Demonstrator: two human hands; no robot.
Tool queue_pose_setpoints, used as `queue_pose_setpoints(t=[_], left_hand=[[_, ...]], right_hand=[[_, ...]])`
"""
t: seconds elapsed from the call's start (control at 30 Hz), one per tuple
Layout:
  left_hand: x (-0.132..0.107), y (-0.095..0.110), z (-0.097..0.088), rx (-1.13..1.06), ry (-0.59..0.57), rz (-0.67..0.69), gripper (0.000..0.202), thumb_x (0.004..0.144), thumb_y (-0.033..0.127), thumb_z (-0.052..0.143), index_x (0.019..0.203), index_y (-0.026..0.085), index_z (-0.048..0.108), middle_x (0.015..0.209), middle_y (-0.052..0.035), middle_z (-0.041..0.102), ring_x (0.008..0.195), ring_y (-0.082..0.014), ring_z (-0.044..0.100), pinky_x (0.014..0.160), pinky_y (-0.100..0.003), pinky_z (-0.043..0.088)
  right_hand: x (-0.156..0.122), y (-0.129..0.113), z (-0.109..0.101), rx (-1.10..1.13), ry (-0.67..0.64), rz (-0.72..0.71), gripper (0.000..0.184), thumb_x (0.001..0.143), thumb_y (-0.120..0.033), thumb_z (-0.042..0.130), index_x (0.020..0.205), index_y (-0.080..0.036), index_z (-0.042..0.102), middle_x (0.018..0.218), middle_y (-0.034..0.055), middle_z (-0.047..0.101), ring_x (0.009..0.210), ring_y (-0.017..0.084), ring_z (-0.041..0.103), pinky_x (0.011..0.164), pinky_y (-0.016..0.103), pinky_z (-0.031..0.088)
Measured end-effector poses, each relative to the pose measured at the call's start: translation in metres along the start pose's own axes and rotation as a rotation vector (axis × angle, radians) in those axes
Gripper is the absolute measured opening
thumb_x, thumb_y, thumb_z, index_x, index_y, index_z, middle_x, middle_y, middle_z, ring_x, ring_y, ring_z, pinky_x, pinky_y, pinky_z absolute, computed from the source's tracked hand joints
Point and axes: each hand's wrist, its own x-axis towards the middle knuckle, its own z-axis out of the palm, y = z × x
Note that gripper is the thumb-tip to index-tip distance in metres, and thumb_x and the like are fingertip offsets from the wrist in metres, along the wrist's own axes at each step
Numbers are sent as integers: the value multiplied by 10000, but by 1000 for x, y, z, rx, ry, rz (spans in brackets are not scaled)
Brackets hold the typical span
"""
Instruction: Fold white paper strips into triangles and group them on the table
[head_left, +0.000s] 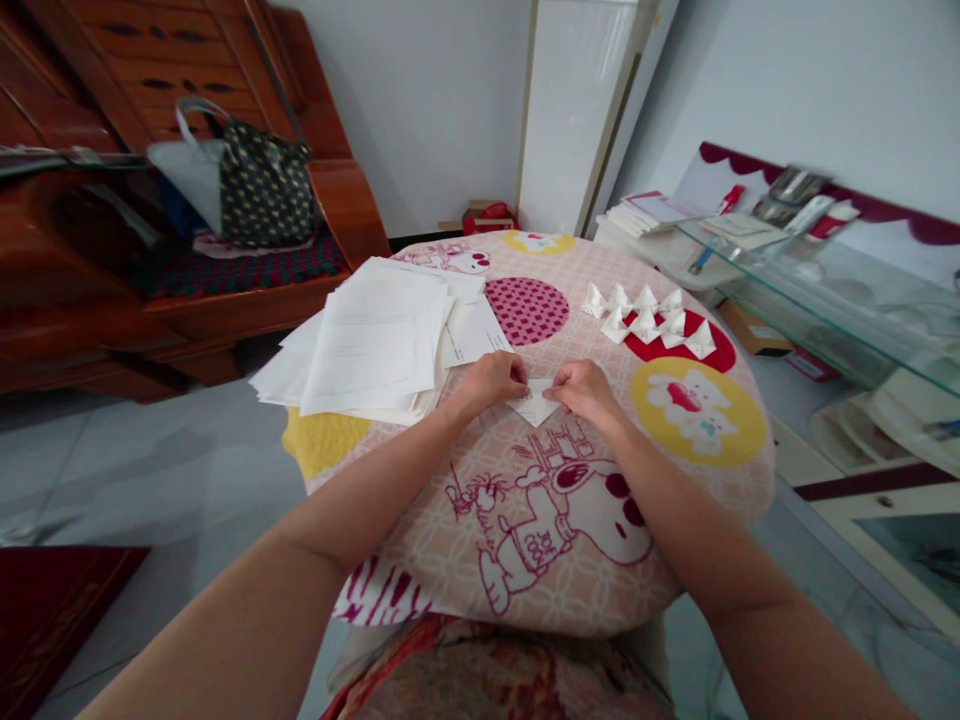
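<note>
Both of my hands rest on a small folded white paper (535, 405) lying on a round table with a pink cartoon-print cloth (525, 530). My left hand (491, 381) pinches the paper's left edge with curled fingers. My right hand (587, 390) presses and pinches its right side. Left of the hands lies a loose stack of white paper sheets (375, 340). Beyond my right hand, several small folded white paper pieces (649, 315) sit grouped on the cloth.
A wooden bench (187, 200) with a spotted bag (255, 185) stands at the back left. A glass-topped counter (840, 300) with papers and small items runs along the right. A white cabinet (577, 110) stands behind the table.
</note>
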Motion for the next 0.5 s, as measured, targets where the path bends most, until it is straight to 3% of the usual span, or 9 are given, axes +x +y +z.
queue_pose_setpoints(t=[0.23, 0.4, 0.5], left_hand=[[-4, -21, -11, -80, 5, 47, 175, 646, 87, 670, 793, 150, 741, 686, 15, 679, 635, -110, 575, 623, -225, 441], [-9, -31, -22, -81, -63, 105, 456, 626, 41, 570, 1014, 158, 779, 824, -6, 741, 647, -109, 581, 632, -228, 457], [-12, -29, -26, -13, -82, 147, 508, 678, 60, 562, 1127, 168, 774, 925, -27, 759, 731, -133, 621, 716, -263, 480]], right_hand=[[-2, 3, 0, 48, 7, 12, 54, 772, -163, 757, 814, -147, 729, 475, -36, 572, 457, 128, 561, 489, 235, 384], [-2, 9, -6, 49, 54, -23, 445, 724, -155, 814, 1161, -132, 732, 632, -7, 677, 554, 154, 631, 569, 259, 457], [-2, 13, -10, 29, 46, -27, 428, 717, -179, 832, 1131, -125, 739, 639, 3, 679, 583, 164, 637, 580, 264, 458]])
